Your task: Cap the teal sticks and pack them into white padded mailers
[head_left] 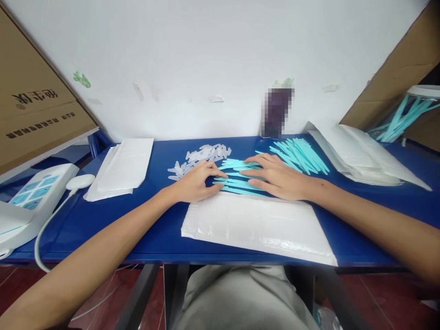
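Several thin teal sticks point(240, 185) lie side by side on the blue table, between my two hands. My left hand point(197, 183) is at their left ends, its thumb and index finger apart and the tips touching or close to the sticks. Across their right part rests my right hand point(275, 176), fingers spread and palm down. Behind my left hand is a pile of small translucent whitish pieces point(208, 152). A larger heap of teal sticks point(300, 156) lies behind my right hand. In front of both hands is a flat white plastic-wrapped packet point(254, 224).
White packets point(125, 165) lie at left, and more white packets point(360, 153) at right. A white power strip point(39, 197) with a cabled round charger point(80, 182) sits far left. A clear jar point(402, 117) holds teal sticks at right. Cardboard point(37, 91) flanks the table; a white wall stands behind.
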`<state>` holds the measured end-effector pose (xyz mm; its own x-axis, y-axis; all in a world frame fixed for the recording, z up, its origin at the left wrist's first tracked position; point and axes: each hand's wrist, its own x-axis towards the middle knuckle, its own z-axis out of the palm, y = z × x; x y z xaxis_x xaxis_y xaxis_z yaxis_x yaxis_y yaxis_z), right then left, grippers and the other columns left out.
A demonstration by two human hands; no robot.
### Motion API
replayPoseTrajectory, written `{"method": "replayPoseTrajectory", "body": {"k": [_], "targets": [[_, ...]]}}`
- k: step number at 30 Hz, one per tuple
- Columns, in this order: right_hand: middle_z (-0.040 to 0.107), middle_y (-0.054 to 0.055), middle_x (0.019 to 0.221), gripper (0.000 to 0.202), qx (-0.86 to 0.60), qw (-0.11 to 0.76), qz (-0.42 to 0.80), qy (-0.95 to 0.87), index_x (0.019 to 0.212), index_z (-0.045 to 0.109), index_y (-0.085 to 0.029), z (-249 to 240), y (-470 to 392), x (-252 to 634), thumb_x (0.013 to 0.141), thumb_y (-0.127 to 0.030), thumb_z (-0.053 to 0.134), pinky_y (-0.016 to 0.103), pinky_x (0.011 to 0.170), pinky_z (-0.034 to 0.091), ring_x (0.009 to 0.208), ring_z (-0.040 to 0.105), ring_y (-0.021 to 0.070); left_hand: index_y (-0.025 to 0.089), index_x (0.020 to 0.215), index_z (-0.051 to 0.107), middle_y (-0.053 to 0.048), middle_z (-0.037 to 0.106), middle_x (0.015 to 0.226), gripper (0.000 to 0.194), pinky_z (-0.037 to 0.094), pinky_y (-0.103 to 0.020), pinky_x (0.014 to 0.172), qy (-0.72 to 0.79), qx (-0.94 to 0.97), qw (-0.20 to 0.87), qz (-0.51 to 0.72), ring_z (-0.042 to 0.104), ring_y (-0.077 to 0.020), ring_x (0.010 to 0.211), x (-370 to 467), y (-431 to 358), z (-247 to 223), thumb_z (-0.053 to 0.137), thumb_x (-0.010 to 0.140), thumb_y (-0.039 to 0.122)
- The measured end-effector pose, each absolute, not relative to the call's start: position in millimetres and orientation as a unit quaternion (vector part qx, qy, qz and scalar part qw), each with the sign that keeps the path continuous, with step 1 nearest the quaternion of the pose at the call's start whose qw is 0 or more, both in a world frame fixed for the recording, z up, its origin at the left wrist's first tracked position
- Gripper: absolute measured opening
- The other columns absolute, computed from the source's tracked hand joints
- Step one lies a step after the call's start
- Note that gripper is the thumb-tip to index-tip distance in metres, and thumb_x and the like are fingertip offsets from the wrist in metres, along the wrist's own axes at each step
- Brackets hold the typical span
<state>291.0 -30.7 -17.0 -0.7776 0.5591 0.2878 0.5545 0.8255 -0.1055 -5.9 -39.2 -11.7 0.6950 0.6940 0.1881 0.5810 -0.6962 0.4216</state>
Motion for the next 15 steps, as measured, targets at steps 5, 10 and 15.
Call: {"method": "replayPoseTrajectory", "body": {"k": [5, 10, 15], "targets": [[0.04, 0.012, 0.162, 0.054, -0.307, 0.123, 0.012, -0.944, 0.148, 0.054, -0.031, -18.1, -38.3, 282.5, 0.103, -0.055, 0.039, 0.066, 0.112, 0.029, 0.147, 0.033, 0.0402, 0.024, 0.137, 0.06, -0.012, 0.05, 0.125, 0.044, 0.043, -0.049, 0.108, 0.359, 0.891, 0.151, 0.232, 0.05, -0.0268, 0.119, -4.2, -40.4, -14.7, 0.042, 0.104, 0.047], [0.045, 0.011, 0.158, 0.051, -0.295, 0.145, 0.013, -0.944, 0.151, 0.049, -0.031, -17.6, -35.9, 284.2, 0.105, -0.05, 0.037, 0.061, 0.112, 0.032, 0.145, 0.038, 0.0358, 0.028, 0.134, 0.063, -0.011, 0.044, 0.139, 0.045, 0.035, -0.054, 0.117, 0.36, 0.9, 0.11, 0.22, 0.041, -0.0292, 0.134, -6.4, -41.3, -11.6, 0.032, 0.107, 0.046], [0.064, 0.017, 0.125, 0.049, -0.329, 0.169, -0.024, -0.929, 0.127, 0.069, -0.018, -16.8, -27.4, 292.4, 0.105, -0.045, 0.034, 0.051, 0.095, 0.04, 0.112, 0.058, 0.0323, 0.028, 0.136, 0.064, -0.013, 0.044, 0.146, 0.049, 0.03, -0.061, 0.116, 0.362, 0.915, 0.1, 0.146, 0.037, -0.0337, 0.139, -9.1, -41.8, -9.1, 0.031, 0.107, 0.048]]}}
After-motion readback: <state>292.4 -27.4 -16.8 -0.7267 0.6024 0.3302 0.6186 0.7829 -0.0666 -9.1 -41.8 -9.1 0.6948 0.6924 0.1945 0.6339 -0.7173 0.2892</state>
